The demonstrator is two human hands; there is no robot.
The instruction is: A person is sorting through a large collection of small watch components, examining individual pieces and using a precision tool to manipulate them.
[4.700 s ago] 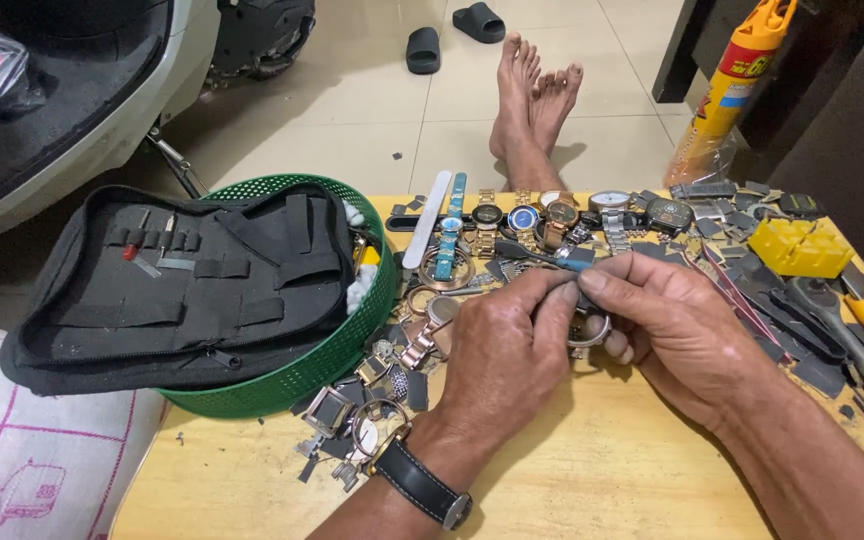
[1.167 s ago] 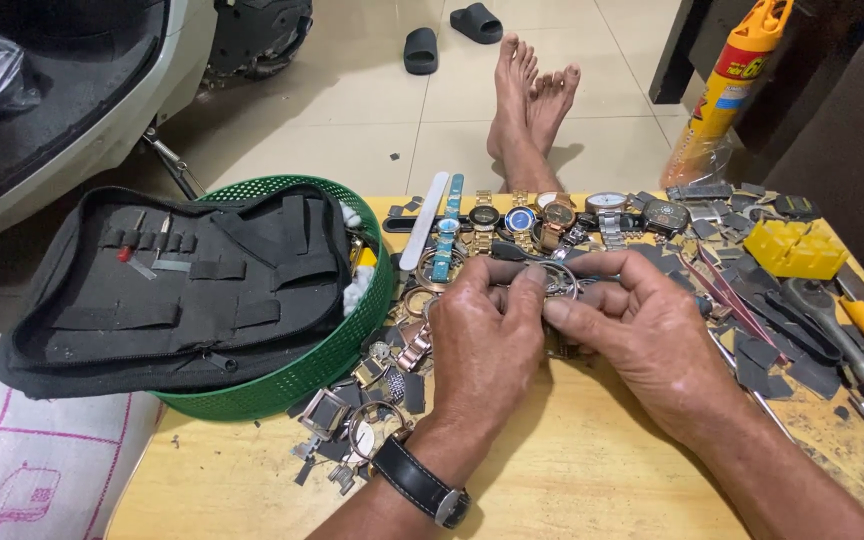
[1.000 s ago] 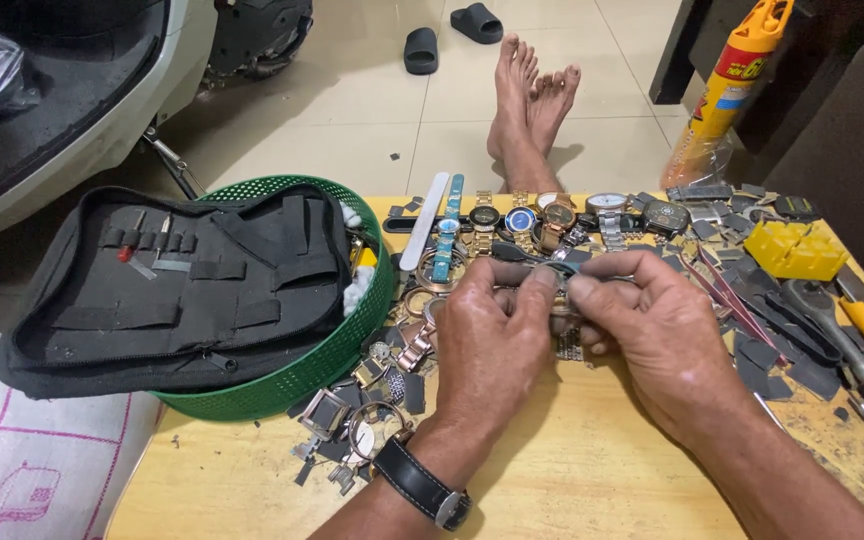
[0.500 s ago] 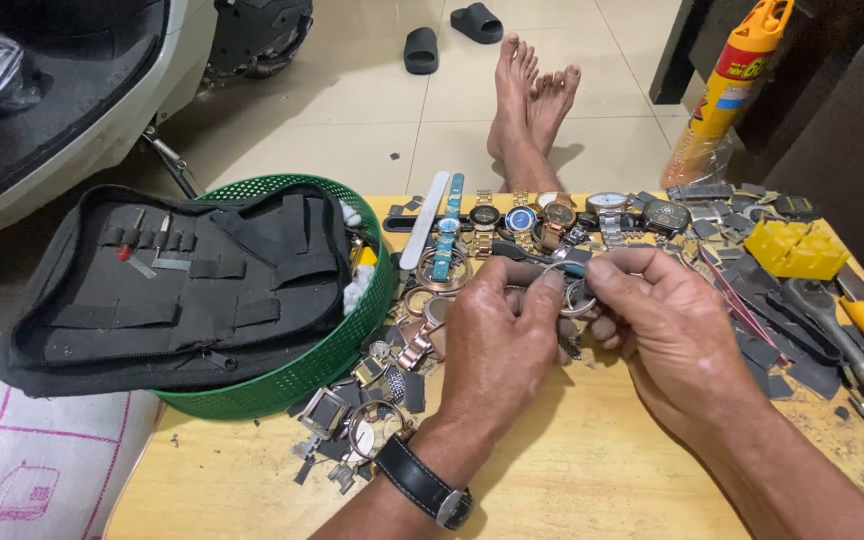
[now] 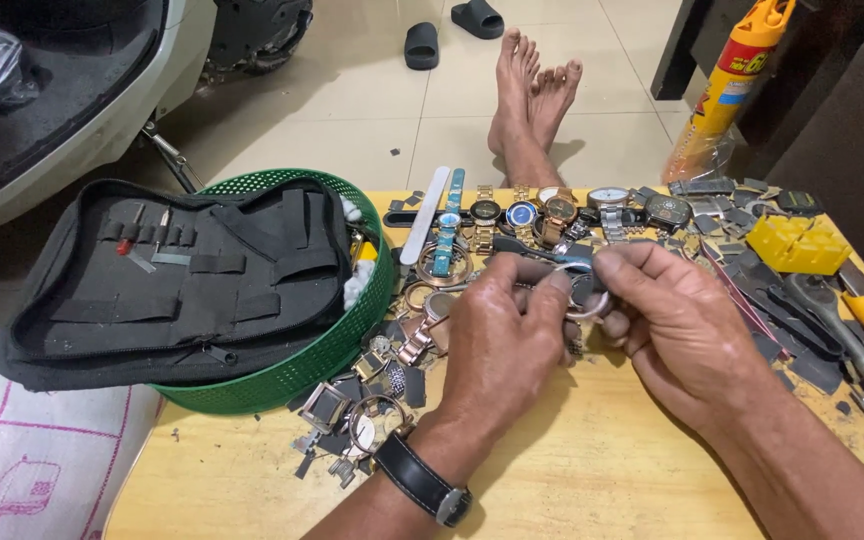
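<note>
Gripping one watch case (image 5: 584, 297), two hands, left hand (image 5: 500, 345), right hand (image 5: 680, 325)

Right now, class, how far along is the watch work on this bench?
Done: a row of whole watches lies along the table's far edge. In hand: the left hand and right hand together pinch a small metal ring. Left: loose cases and bezels lie scattered beside the green basket.
</note>
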